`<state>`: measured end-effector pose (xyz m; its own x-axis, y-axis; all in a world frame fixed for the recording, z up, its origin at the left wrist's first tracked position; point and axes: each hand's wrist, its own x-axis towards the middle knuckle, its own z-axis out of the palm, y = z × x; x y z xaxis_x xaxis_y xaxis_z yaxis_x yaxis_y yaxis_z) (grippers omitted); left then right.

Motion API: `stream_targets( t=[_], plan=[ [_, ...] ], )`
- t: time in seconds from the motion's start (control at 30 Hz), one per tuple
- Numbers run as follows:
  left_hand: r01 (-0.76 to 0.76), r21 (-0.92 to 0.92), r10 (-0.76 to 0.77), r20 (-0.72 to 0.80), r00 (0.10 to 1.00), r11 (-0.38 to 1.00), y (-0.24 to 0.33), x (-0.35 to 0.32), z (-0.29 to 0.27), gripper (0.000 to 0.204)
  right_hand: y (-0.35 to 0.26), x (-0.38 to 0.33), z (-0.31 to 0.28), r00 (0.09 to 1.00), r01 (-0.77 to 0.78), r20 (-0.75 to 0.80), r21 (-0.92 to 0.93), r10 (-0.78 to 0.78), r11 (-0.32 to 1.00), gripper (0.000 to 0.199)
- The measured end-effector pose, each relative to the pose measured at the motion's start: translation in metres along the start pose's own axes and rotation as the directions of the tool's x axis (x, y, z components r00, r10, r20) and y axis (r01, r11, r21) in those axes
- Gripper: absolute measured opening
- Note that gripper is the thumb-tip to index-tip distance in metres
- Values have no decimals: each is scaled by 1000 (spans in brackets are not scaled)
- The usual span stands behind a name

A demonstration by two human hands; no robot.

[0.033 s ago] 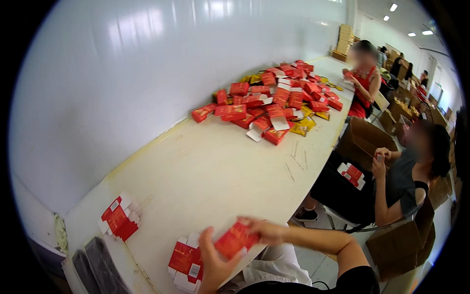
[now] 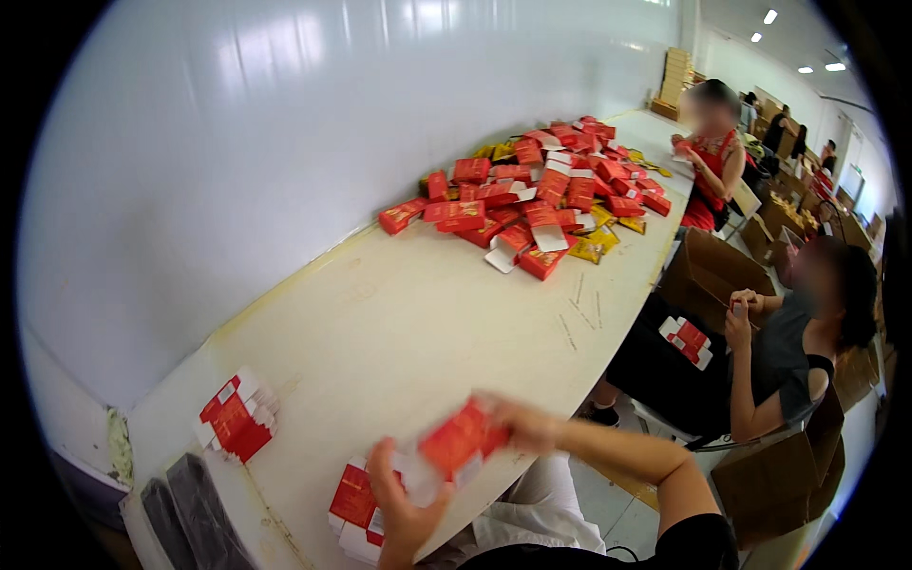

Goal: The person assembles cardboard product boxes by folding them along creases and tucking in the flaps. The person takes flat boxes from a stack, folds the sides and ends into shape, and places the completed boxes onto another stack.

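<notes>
A small red carton [image 2: 464, 439] with a white end is held over the near edge of the table, blurred by motion. My right hand [image 2: 524, 424] grips its right side. Just left of the carton is my left hand [image 2: 407, 508], its thumb and fingers spread apart. The carton's white end lies between them; whether they touch it I cannot tell. Under and beside my left hand rest flat unfolded red-and-white cartons [image 2: 353, 496]. Another stack of flattened cartons [image 2: 237, 426] lies farther left on the table.
A big heap of red boxes [image 2: 456, 217] and yellow packets [image 2: 597, 245] covers the far table [image 2: 380, 332] along the wall. Dark grey blocks [image 2: 204, 513] sit at lower left. On the right, a seated person [image 2: 760, 356] handles a small item beside cardboard boxes [image 2: 717, 275]; another person [image 2: 714, 161] works farther back.
My right hand and the red carton have moved slightly up and away from the left palm. My left hand has shifted a little left, with its fingers spread.
</notes>
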<state>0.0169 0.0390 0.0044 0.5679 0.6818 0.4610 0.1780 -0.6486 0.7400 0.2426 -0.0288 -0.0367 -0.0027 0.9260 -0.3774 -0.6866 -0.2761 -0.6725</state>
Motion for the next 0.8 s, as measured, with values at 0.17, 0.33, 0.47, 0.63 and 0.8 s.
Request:
stream_targets(
  t=[0.17,0.33,0.47,0.63,0.8],
  plan=[
    [223,324,-213,-66,975,919,-46,-20,-62,96,-192,36,-43,719,608,-391,-48,-575,793,95],
    [283,661,-467,115,877,694,-63,-47,-70,113,-161,19,-46,739,496,-442,-154,-508,855,83],
    [258,624,-464,190,865,737,-66,-52,-68,110,-76,-8,-39,868,308,-361,-147,-341,940,50],
    [250,650,-432,135,892,718,-51,-37,-62,105,-24,-54,-22,870,234,-373,-262,-322,936,30],
    [199,744,-405,104,909,637,-41,-41,-57,100,13,-57,-7,899,239,-233,-448,-371,861,29]
  ],
)
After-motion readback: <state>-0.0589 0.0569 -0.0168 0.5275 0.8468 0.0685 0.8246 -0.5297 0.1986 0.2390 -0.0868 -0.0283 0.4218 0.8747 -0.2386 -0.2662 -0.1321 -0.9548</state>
